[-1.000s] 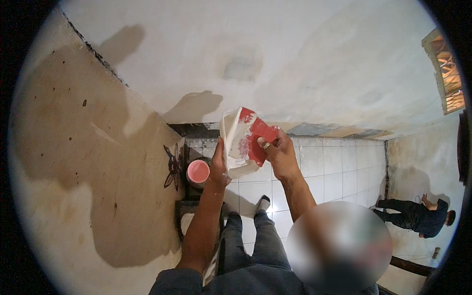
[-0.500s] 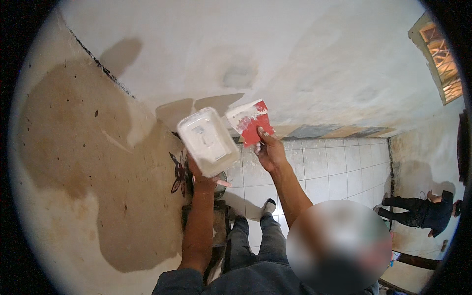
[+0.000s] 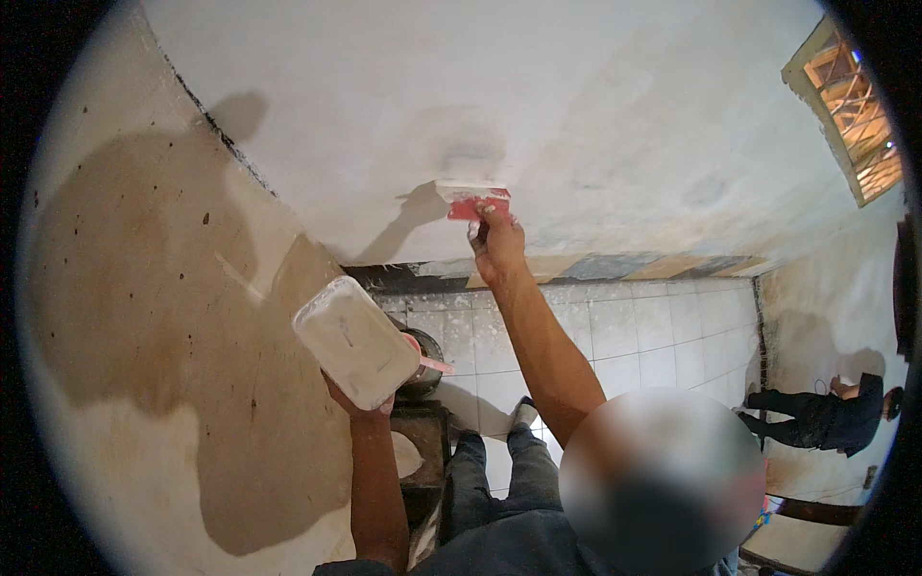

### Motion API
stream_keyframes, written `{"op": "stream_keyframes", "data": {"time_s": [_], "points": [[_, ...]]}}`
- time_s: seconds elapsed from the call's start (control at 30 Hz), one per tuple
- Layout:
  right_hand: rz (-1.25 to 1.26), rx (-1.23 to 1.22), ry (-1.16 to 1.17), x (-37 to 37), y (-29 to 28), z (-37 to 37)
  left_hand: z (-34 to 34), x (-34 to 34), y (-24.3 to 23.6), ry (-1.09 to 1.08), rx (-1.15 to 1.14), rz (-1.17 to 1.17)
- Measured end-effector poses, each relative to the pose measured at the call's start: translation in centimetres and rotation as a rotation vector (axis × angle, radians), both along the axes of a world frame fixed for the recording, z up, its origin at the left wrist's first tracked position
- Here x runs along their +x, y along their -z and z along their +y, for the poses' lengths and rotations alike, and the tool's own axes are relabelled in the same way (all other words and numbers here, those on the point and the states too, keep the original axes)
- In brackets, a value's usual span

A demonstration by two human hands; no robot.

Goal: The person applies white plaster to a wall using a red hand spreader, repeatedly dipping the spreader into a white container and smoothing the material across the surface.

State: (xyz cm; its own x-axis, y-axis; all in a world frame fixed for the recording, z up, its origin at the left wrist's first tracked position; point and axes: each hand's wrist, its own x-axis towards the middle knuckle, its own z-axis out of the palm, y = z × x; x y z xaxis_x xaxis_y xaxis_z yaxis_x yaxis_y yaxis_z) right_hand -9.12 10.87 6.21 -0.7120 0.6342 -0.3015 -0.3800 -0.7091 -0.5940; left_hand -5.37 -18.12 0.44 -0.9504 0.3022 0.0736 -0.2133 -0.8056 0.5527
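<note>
Wall (image 3: 595, 106), one: pale, patchy, spanning the upper view; grey and tan strip (image 3: 615, 266) along its base.
Side wall (image 3: 134, 442), one: left, brownish, dark-specked, crossed by shadows.
Floor (image 3: 624, 326), one: white square tiles, pale spatters near the wall.
Co-worker (image 3: 826, 413), one: far right, dark clothing.
Window opening (image 3: 855, 110), one: upper right, lattice-like pattern.
Tub (image 3: 353, 338), one: whitish, rectangular, rounded corners; tilted, held before the side wall. Left hand (image 3: 359, 397) curled about its near end, bearing it from below; fingers partly hidden.
Dark round vessel (image 3: 421, 382), one: behind the tub, with a pink item (image 3: 435, 364) at it, partly covered.
Scraper (image 3: 480, 207), one: red, flat, pale-smeared along its far edge; set at the wall's lower part, contact not certain. Right hand (image 3: 497, 244) closed upon it, thumb and fingers pinching the near edge.
</note>
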Motion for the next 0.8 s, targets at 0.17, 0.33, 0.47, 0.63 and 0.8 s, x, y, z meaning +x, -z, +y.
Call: {"op": "stream_keyframes", "data": {"time_s": [0.17, 0.33, 0.47, 0.63, 0.8], "points": [[-0.004, 0.023, -0.036, -3.2, -3.0, 3.1, 0.4, 0.1, -2.2, 0.078, 0.040, 0.125], [-0.013, -0.007, 0.021, -4.2, -7.7, 4.5, 0.6, 0.2, -2.5, 0.069, -0.032, 0.405], [-0.010, 0.057, -0.001, -4.3, -11.8, 5.1, -1.4, 1.1, 1.2, -0.434, -0.762, 0.664], [0.038, 0.186, 0.006, -4.2, -16.6, 6.3, -2.5, 0.1, 5.7, -0.231, 0.069, -0.030], [0.100, 0.339, -0.040, -2.0, -21.8, 7.4, -2.8, 1.5, 3.0, -0.005, 0.155, -0.087]]}}
